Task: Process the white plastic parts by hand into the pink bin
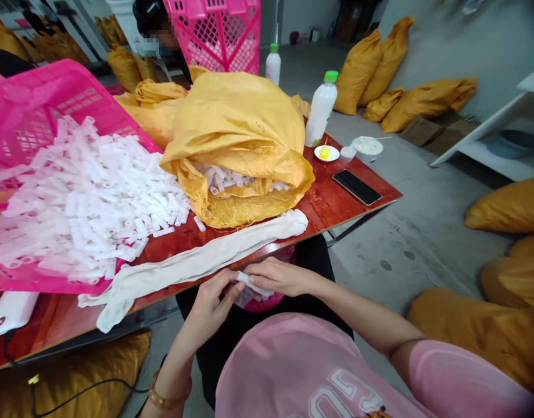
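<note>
Fingers point(258, 269): both hands together just off the near edge of the worktop, clamped on one small white piece; its exact form is partly hidden by them.
Left hand point(210, 305): curled around the piece's left end, apparently to anchor it.
Right hand point(282, 277): reaches across from the right, fingers laid along the piece, seemingly to steady or press it.
Held item: white piece point(251, 285), between the hands above the person's lap, probably kept off the worktop so that both hands can work freely.
Nearest material: long off-white cloth strip point(192, 261), along the near worktop edge, just beyond the hands and within easy reach.
Bulk stock: white tubular pieces point(92, 197) heaped left in a tilted pink plastic crate point(44, 93), which appears tipped toward the person for access. More tubes sit in a yellow woven sack point(244, 122) at centre, its mouth rolled open toward the near side.
Far right of worktop point(336, 200): white bottle with green cap point(321, 110), small white plate point(326, 153), smartphone point(356, 187), all set apart from the stock, likely to keep them out of the work.
Surroundings: filled yellow sacks point(423, 104) on the floor at far right; co-worker point(156, 29) beyond the far side, hands not in view.
</note>
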### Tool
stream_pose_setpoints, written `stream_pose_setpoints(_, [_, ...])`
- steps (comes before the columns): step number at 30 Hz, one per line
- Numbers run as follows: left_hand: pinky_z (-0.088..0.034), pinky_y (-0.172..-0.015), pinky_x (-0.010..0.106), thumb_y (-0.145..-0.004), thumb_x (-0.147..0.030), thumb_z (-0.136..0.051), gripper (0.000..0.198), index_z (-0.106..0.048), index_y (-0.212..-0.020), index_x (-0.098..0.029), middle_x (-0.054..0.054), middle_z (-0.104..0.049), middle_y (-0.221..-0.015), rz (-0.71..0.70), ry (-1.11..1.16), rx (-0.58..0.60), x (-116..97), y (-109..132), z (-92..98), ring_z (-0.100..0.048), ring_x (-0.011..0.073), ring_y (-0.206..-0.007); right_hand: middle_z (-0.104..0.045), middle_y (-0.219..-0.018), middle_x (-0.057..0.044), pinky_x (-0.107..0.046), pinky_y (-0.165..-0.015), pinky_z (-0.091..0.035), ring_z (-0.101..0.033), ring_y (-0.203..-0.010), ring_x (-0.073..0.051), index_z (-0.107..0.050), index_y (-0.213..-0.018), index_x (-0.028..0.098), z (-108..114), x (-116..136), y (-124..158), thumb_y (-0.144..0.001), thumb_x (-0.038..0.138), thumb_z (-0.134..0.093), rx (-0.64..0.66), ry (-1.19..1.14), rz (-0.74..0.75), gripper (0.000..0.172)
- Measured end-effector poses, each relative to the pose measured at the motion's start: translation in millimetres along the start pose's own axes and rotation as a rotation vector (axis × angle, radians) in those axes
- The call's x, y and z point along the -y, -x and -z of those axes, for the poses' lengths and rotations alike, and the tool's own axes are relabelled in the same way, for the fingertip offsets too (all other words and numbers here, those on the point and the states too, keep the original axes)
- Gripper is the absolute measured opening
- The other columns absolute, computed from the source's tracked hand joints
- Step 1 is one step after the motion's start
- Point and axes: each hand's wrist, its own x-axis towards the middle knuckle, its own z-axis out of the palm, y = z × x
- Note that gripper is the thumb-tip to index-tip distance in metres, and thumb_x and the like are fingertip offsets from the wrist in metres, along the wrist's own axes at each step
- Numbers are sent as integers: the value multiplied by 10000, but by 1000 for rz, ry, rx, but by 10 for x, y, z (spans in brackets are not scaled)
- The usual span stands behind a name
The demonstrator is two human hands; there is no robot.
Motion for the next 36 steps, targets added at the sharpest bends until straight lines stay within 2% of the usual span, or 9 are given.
stream_pose_setpoints(4, [-465, -700, 242, -1006, -299, -538, 158, -654, -968, -199, 25, -656, -836, -2, 5, 79, -13, 9, 16, -582, 146, -734, -354, -581, 75, -222, -519, -250, -355, -510, -83, -459, -713, 191, -52, -4, -4, -975, 227, -493, 47, 2, -33, 266])
stream_pose_setpoints(10, [-467, -686, 247, -1025, -332, -483, 259, -645, -886, -186, 29, -643, -789, 64, 69, 72, -17, 18, -81, -574, 147, -709, -515, -620, 51, -209, -526, -351, -458, -501, -94, -480, -853, 194, -406, -96, 110, -1066, 397, -284, -111, -355, -182, 352])
stream_pose_setpoints(14, [-421, -620, 242, -1026, -404, -455, 409, -557, -698, -182, 2, -546, -658, 162, 130, 33, -39, -2, -185, -498, 132, -625, -500, -666, 38, -223, -588, -352, -458, -593, -109, -516, -845, 190, -515, -157, 172, -1055, 402, -342, -262, -143, -217, 346])
stream_pose_setpoints(20, [-359, -588, 244, -1006, -443, -489, 434, -539, -667, -178, -28, -473, -595, 268, 262, 13, -43, -47, -306, -433, 120, -584, -557, -669, 15, -233, -565, -304, -477, -577, -129, -529, -914, 192, -560, -195, 170, -1008, 293, -421, -300, 210, -299, 175])
stream_pose_setpoints(26, [-400, -637, 246, -1029, -454, -433, 413, -599, -783, -167, -4, -557, -679, 250, 337, 121, -60, 77, -424, -494, 129, -644, -665, -811, -13, -228, -625, -389, -593, -663, -147, -537, -1034, 195, -487, -215, 178, -1042, 366, -424, -261, 90, -201, 205])
stream_pose_setpoints(28, [-405, -593, 241, -1004, -490, -477, 394, -660, -888, -161, -13, -568, -623, 254, 331, 258, 2, 34, -296, -504, 129, -581, -676, -838, -20, -237, -646, -417, -628, -711, -164, -554, -1056, 196, -501, -282, 177, -1048, 376, -425, -178, 92, -186, 221])
stream_pose_setpoints(30, [-430, -577, 245, -975, -524, -505, 419, -707, -942, -159, -5, -601, -594, 262, 201, 229, 136, -117, -21, -549, 145, -559, -687, -871, -43, -262, -683, -457, -657, -769, -192, -584, -1060, 185, -536, -388, 178, -1038, 362, -456, -98, 181, -224, 219])
stream_pose_setpoints(33, [-485, -665, 265, -958, -510, -494, 401, -721, -981, -180, 27, -686, -693, 365, -296, -272, 466, -505, 531, -651, 187, -674, -685, -1102, -142, -358, -844, -511, -668, -1001, -273, -591, -1220, 139, -503, -532, 191, -950, 351, -637, -51, 381, -314, 346])
stream_pose_setpoints(36, [-481, -712, 323, -934, -415, -522, 330, -693, -1030, -148, 89, -700, -764, 479, -487, -476, 847, -930, 888, -673, 255, -769, -668, -1223, -166, -382, -921, -514, -651, -1101, -290, -606, -1288, 140, -215, -522, 130, -876, 322, -743, 56, 364, -270, 470])
